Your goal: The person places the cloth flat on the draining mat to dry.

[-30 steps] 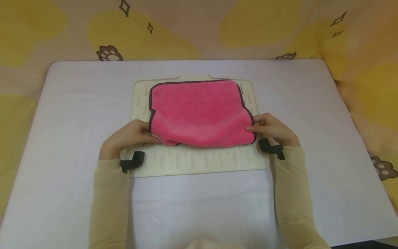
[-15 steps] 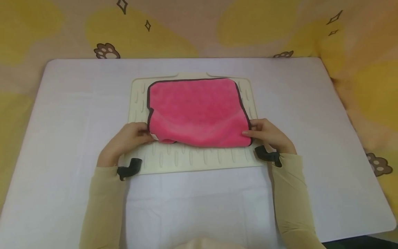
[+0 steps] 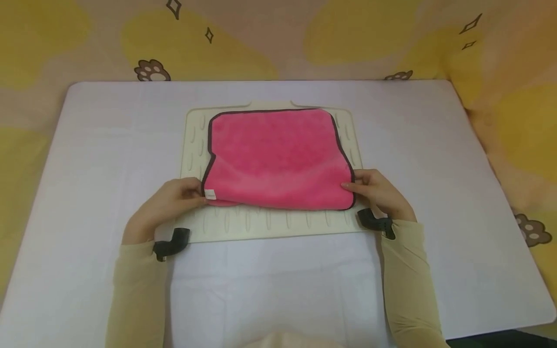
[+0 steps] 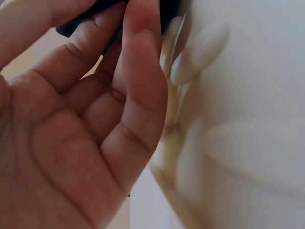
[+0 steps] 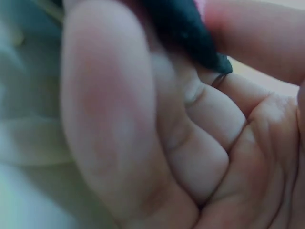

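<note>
A pink towel with a dark edging lies over a cream ridged board. At the towel's near left corner, beside a small white label, my left hand pinches the edge. My right hand pinches the near right corner, its thumb on top of the pink cloth. Dark edging shows between curled fingers at the top of the left wrist view. In the right wrist view the dark hem runs between thumb and fingers. Below the near edge, a bit of pink underlayer peeks out at left.
The board rests on a white table. Behind and to the right hangs a yellow patterned cloth. Each wrist carries a black camera mount, the left mount and the right mount.
My left hand has drawn the towel's near left corner outward and toward me, straightening the near edge and baring the white label. My right hand has shifted slightly toward me with its corner.
</note>
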